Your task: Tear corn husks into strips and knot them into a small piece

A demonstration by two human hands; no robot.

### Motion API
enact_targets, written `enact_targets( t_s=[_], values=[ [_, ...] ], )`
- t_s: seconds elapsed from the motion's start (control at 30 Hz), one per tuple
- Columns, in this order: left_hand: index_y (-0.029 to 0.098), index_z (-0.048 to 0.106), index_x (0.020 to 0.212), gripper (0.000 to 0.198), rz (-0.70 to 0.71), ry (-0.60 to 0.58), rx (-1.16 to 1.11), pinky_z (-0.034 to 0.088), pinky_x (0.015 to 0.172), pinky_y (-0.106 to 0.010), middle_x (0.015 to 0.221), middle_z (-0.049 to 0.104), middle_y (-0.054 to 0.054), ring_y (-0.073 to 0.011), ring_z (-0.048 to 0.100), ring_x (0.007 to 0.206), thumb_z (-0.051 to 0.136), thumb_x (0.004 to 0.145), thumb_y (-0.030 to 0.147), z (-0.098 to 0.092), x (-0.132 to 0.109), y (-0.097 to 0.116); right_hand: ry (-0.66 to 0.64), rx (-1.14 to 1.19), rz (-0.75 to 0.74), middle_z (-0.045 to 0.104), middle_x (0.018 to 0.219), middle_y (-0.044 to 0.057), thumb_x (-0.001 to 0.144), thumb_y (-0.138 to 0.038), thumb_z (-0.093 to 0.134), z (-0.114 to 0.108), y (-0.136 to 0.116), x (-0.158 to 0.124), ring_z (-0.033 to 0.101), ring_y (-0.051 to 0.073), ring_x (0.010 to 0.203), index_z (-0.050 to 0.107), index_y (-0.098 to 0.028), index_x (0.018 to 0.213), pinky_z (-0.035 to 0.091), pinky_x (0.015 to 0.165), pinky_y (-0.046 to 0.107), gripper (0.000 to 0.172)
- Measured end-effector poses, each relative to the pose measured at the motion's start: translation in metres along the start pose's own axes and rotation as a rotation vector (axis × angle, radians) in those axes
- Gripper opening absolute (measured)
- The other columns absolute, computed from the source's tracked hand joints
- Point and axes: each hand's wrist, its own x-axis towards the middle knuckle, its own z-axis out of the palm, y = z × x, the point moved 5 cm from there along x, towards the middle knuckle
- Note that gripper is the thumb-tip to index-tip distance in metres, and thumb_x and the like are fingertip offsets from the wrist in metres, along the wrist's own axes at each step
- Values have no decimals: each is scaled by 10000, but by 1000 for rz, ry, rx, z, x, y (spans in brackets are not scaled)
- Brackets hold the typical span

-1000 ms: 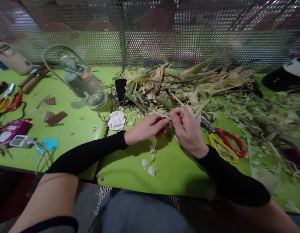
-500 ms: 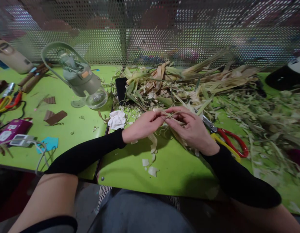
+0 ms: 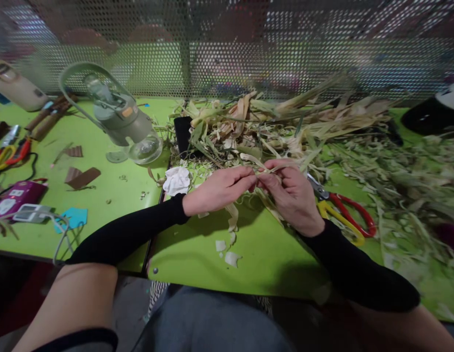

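My left hand (image 3: 227, 188) and my right hand (image 3: 295, 198) meet fingertip to fingertip over the green table, both closed in a pinch on a corn husk strip (image 3: 251, 159). The strip's pale end sticks up beyond my left fingers. What lies between the fingertips is mostly hidden. Directly behind my hands spreads a heap of dried corn husks (image 3: 241, 120). Scissors with red and yellow handles (image 3: 353, 212) lie by my right wrist. A crumpled white tissue (image 3: 176, 181) lies near my left wrist.
A green-grey bottle with a loop handle (image 3: 120, 117) stands left of a black phone (image 3: 183, 134). Shredded husk (image 3: 414, 171) covers the right side. At far left are a purple device (image 3: 19, 198) and orange-yellow scissors (image 3: 14, 154). A perforated metal screen (image 3: 227, 58) closes the back.
My fingertips have shifted slightly down and right, and my right hand has turned a little. More of the pale husk end shows above my left fingers.
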Motion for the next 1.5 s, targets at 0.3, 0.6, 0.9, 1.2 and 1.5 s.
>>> enact_targets(
  t_s=[0.3, 0.6, 0.9, 1.2, 1.5],
  values=[
    [196, 561, 834, 306, -13, -27, -50, 456, 817, -299, 847, 644, -12, -152, 580, 806, 433, 1067, 345, 7, 4, -14, -105, 168, 111, 650, 700, -23, 921, -569, 748, -2, 0, 9, 597, 144, 585, 664, -267, 976, 525, 537, 291, 319],
    [167, 593, 1113, 213, -44, 192, -342, 461, 684, -255, 892, 713, -27, -117, 600, 728, 615, 986, 336, 10, 4, -23, -103, 174, 154, 610, 641, -32, 937, -626, 703, 3, 3, 8, 541, 140, 509, 555, -271, 923, 448, 467, 296, 385],
    [146, 661, 970, 123, 43, 176, -347, 408, 621, -212, 716, 634, 39, -67, 522, 632, 659, 920, 258, 0, 2, -13, -126, 157, 95, 517, 612, -51, 966, -583, 685, 6, -8, 1, 516, 172, 526, 515, -299, 1002, 417, 472, 329, 333],
    [132, 696, 1066, 169, -57, 73, -518, 547, 772, -264, 840, 746, -32, -118, 697, 782, 629, 946, 231, 2, 8, -26, -151, 155, 144, 514, 633, -49, 993, -564, 651, 3, -3, 3, 486, 160, 541, 551, -292, 1046, 398, 495, 324, 294],
    [141, 648, 1097, 189, -214, -116, -913, 604, 930, -342, 970, 807, -78, -133, 766, 886, 717, 940, 220, 14, 5, -31, -114, 192, 190, 500, 554, -95, 923, -584, 731, -2, 0, 11, 498, 145, 478, 506, -290, 1033, 396, 463, 309, 386]
  ],
)
